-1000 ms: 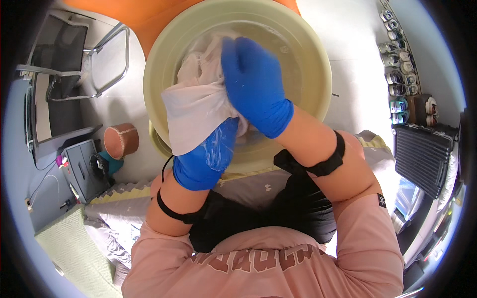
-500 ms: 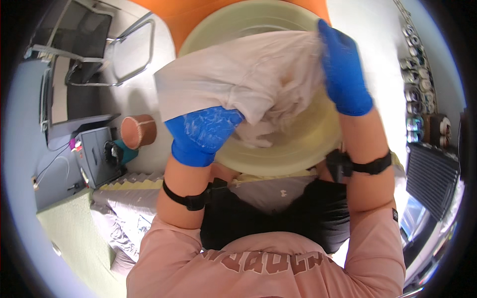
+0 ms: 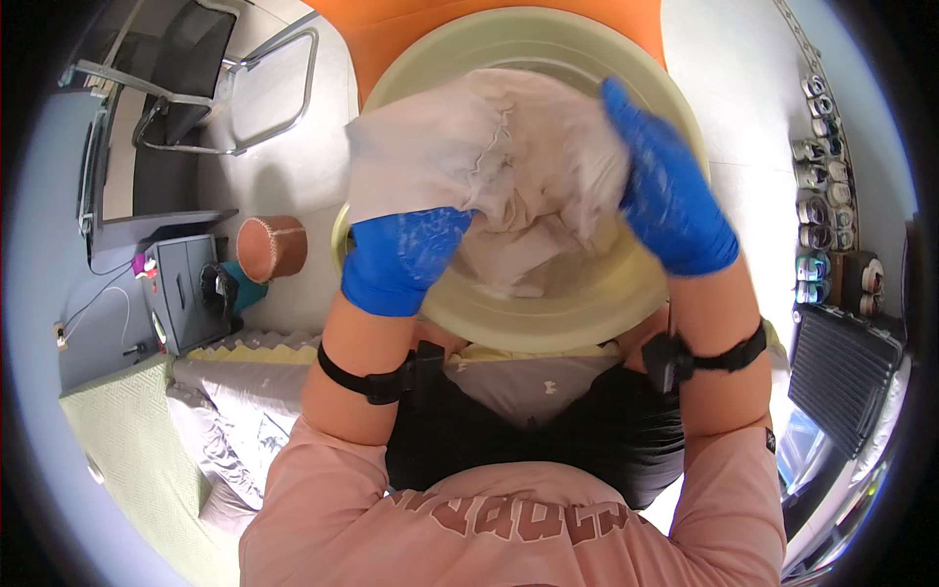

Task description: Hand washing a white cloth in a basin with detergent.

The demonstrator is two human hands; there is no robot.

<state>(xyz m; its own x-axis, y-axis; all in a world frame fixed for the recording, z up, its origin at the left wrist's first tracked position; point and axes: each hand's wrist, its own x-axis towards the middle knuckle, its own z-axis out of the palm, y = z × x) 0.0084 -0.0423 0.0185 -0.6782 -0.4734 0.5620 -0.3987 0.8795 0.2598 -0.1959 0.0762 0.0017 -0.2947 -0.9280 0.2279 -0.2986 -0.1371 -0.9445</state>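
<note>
A wet, pale pinkish-beige garment (image 3: 430, 147) with a puckered seam is raised over a large pale-green basin (image 3: 528, 333). Darker smudges show on its middle, and a lower part droops into the basin. In a blue glove streaked with suds, my left hand (image 3: 406, 256) grips the garment's near left edge, its fingers hidden under the fabric. My right hand (image 3: 670, 186), also gloved in blue, is closed against the garment's right side. Its fingers point up and left, slightly blurred, and the thumb is out of sight.
Under the basin's far side is an orange surface (image 3: 337, 24). To the left stand a metal-framed chair (image 3: 303, 88), a brown bin (image 3: 272, 248) and a grey cabinet (image 3: 186, 293). Shoes (image 3: 814, 176) line the right wall, near a black ribbed suitcase (image 3: 843, 382). A bed edge lies behind me.
My right hand has come down and slightly inward. The garment, stretched out before, is now bunched between my hands, and its left end has shifted right.
</note>
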